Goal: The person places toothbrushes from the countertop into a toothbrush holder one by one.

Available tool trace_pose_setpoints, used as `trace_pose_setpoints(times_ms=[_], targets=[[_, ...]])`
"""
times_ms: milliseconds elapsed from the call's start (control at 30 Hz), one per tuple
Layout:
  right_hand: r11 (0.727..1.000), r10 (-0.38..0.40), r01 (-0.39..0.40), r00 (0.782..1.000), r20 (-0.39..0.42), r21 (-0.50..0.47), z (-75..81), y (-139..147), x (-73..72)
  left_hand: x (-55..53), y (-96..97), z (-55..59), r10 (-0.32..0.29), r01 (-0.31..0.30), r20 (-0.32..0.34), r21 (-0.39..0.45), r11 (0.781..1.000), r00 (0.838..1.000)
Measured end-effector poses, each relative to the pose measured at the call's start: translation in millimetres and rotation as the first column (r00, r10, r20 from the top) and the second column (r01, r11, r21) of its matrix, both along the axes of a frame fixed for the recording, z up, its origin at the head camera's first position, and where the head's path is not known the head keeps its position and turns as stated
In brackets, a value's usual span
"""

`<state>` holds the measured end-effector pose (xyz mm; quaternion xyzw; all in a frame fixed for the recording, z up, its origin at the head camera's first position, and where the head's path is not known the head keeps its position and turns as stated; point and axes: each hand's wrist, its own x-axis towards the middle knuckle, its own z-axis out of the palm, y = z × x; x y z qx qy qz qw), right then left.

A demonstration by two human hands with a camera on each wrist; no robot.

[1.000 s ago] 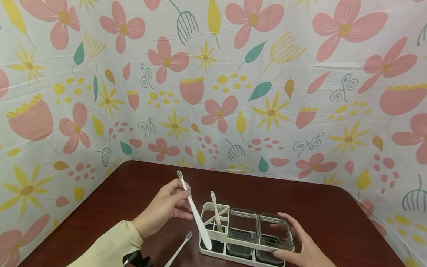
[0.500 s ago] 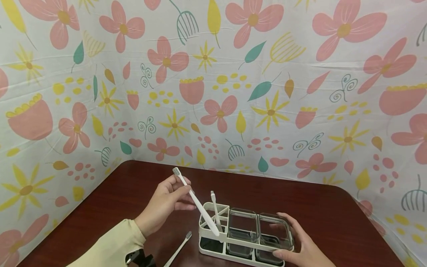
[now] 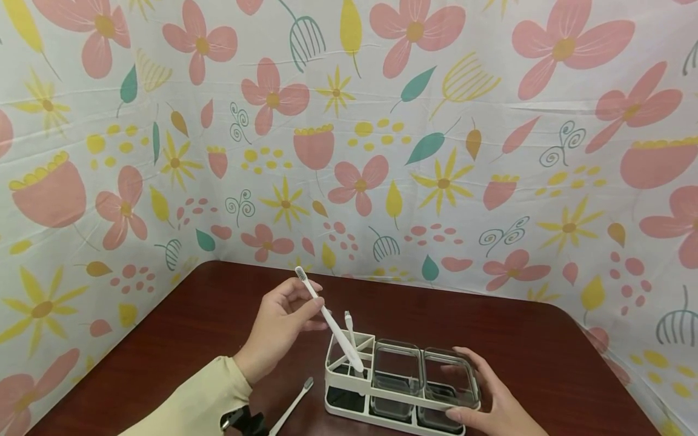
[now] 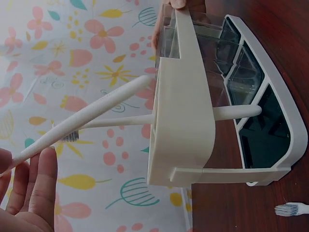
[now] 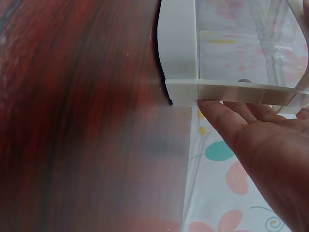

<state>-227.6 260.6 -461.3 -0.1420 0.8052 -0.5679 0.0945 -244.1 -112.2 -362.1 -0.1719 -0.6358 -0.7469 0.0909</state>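
My left hand (image 3: 278, 332) pinches a white toothbrush (image 3: 339, 332) near its head, bristles at the top. Its handle slants down over the left compartments of a cream toothbrush holder (image 3: 349, 381); in the left wrist view the handle's end (image 4: 142, 83) is right by the holder's upper rim. A second toothbrush (image 3: 349, 321) stands inside one of those divided slots, its foot on the dark base pad (image 4: 270, 140). My right hand (image 3: 495, 396) grips the holder's right end, thumb in front and fingers behind. Two clear cups (image 3: 397, 364) sit in the holder's larger openings.
Another toothbrush (image 3: 292, 406) lies on the dark wooden table (image 3: 180, 339), left of the holder and below my left forearm. A flower-patterned cloth (image 3: 349, 151) hangs behind the table and along its left side.
My left hand has shifted right with the toothbrush, and the handle's end has risen from the holder's front to above its left compartments. The right hand and holder have stayed put.
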Motion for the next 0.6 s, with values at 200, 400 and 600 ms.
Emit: trace_pose_setpoints(times_ms=[200,400,600], targets=[[1.0,-0.004,0.004,1.0,0.002,-0.002,0.0,0.9,0.6,-0.4,5.7,-1.4,0.001,-0.005,-0.076,-0.05,0.999,0.997],[1.0,-0.002,0.002,1.0,-0.007,-0.002,-0.3,1.0,1.1,-1.4,10.2,-4.5,-0.015,0.006,-0.127,-0.066,0.998,0.992],[1.0,-0.005,0.005,1.0,-0.011,-0.012,0.4,-0.5,2.1,-0.9,14.3,-8.2,-0.036,0.019,-0.179,-0.1,0.995,0.983]])
